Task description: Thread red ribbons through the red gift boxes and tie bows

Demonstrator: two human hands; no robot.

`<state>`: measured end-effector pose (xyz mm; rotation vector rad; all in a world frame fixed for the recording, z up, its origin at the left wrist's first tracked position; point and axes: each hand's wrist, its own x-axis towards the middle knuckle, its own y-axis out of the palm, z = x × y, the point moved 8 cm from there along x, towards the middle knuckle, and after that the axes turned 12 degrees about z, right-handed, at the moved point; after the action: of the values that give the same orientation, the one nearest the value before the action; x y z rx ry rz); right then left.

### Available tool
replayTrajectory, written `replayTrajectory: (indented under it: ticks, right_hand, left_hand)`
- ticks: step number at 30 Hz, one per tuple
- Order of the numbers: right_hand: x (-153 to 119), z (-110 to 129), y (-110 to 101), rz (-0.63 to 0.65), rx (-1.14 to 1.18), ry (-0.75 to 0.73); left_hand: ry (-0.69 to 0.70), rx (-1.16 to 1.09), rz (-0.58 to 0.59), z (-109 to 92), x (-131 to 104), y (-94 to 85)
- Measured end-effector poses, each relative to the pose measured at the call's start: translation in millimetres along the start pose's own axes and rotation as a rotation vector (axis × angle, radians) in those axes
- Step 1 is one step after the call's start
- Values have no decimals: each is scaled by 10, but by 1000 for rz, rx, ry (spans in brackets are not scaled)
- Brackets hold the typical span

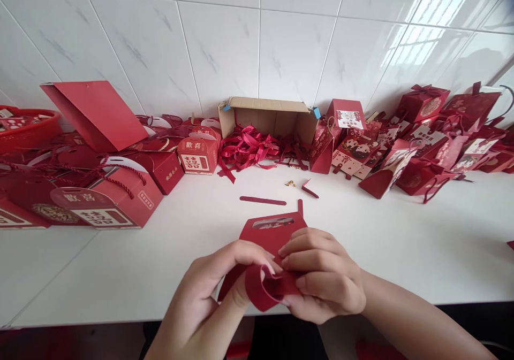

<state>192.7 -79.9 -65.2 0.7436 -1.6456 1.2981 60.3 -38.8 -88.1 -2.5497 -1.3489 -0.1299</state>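
Note:
A red paper gift box [261, 234] with an oval window near its far end lies at the table's front edge, between my hands. Its near end is a curled strip or flap [257, 291]; I cannot tell which. My left hand [219, 280] is closed on the curl, thumb tucked inside it and fingertips on top. From the right, my right hand [327, 274] pinches the same end, its fingers bent over the red card. The fingers hide part of the box. Just past it lie a flat dark red strip [263, 201] and a folded strip [310, 190].
Small gold fasteners [289, 183] lie beyond the strips. An open cardboard box [267, 103] spills red ribbons [251, 148] by the tiled wall. Finished-looking red boxes [124, 197] crowd the left, and several more [425, 175] the right. An orange-red basket [36, 135] stands far left.

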Motion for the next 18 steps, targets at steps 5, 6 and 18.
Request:
replayTrajectory:
  ticks: [5,6,18]
  right_hand:
    - [-10,-10,-16,18,1,38]
    - [-15,-15,-22,17,5,50]
    - [25,-241,12,84,96,322]
  left_hand:
    - [86,64,142,-41,-5,2]
    - [113,89,170,-46,-5,0]
    - [540,376,13,-148,60,-85]
